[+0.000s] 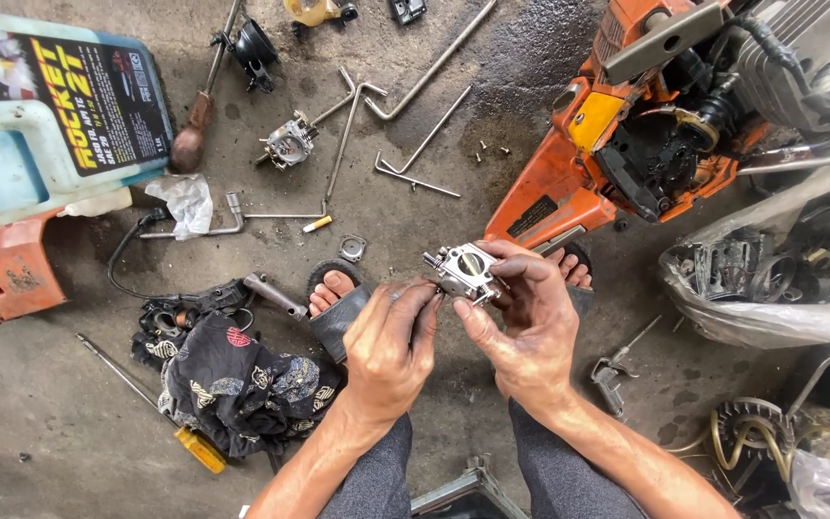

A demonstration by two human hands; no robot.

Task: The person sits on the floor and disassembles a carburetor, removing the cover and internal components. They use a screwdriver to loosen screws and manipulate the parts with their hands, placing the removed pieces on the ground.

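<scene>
Right hand (527,322) and left hand (391,348) both grip a small metal carburetor (463,271) above the concrete floor (69,404).

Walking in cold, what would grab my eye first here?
Two oily hands, left hand and right hand, hold a small metal carburetor at centre. Above right lies an orange chainsaw body, opened up. A big pale oil jug sits at top left, with bent rods scattered on the concrete between them.
</scene>
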